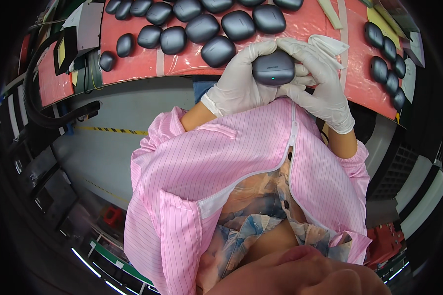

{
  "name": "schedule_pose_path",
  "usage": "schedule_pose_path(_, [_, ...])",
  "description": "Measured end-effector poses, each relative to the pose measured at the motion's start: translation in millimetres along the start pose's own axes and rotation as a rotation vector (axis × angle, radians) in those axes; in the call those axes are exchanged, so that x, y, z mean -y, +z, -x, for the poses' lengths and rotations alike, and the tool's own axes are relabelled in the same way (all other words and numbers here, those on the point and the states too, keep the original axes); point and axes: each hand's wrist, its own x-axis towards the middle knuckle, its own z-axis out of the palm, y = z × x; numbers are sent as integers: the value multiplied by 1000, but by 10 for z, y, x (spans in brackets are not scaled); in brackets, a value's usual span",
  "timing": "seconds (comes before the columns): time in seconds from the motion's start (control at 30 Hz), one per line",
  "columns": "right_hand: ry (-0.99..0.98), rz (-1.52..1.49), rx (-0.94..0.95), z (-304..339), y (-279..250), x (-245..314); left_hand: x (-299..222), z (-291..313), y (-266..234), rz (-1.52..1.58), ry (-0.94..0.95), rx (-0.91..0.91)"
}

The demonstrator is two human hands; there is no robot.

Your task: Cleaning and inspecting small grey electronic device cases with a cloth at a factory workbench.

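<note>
Both my hands, in white gloves, hold one dark grey earbud charging case just over the near edge of the table. The case is rounded and glossy, with a small green light glowing on its front. My left hand wraps its left side, and the palm lies partly behind it. On the other side, my right hand curves its fingers around the case's right end and upper edge. Some fingertips are hidden behind the case. Close beyond the hands lie more dark grey cases of the same shape.
A red-covered table carries several cases, with another cluster at the right. A crumpled white cloth lies by my right hand. At the left stand a grey box-shaped device and a black flexible arm.
</note>
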Motion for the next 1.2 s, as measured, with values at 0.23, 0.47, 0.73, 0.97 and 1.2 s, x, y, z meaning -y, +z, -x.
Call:
schedule_pose_path(0.23, [0, -53, -48, 44, 62, -16, -29, 25, 23, -83, 16, 43])
schedule_pose_path(0.47, [63, 34, -320, 155, -124, -65, -90, 145, 128, -452, 157, -6])
schedule_pose_path(0.73, [89, 229, -316, 182, -118, 87, 51, 98, 29, -1498, 967, -30])
schedule_pose_path(0.97, [-15, 468, -277, 49, -6, 125, 51, 96, 21, -1590, 983, -21])
schedule_pose_path(1.2, [136, 353, -440, 112, -69, -95, 18, 100, 99, -1547, 927, 7])
